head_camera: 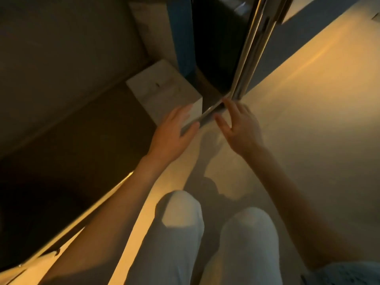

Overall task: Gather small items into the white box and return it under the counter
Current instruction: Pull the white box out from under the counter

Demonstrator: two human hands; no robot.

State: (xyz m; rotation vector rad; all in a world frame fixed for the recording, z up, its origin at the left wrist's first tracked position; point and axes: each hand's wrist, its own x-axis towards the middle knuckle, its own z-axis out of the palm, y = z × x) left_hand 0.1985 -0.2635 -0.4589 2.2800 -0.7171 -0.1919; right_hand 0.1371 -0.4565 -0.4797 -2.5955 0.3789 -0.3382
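The person crouches on a pale floor [287, 112], both knees in light trousers [181, 214] showing below the forearms. The closed white rectangular cardboard box [162, 93] sits just inside the shadowed recess under the counter, its near corner right at the fingers of the left hand [174, 132]. That hand lies flat with fingers spread against the box's near end, open and pressing rather than clasping. The right hand [240, 126] is also open, fingers loosely extended and holding nothing, its fingertips at the bright metal floor track [205, 115] that runs between the two hands.

The box looks light and stiff, with smooth faces that could slip under a bare palm, so a flat push on the near end or a hold across two opposite edges would suit it best; whether the loose contents shift inside cannot be told. Beyond the left hand's fingertips a dark blue upright panel [183, 38] stands close to the box's far side, and a shiny metal door edge [253, 48] rises just past the right hand. Both narrow the opening, and the track lip could catch the box's bottom edge.
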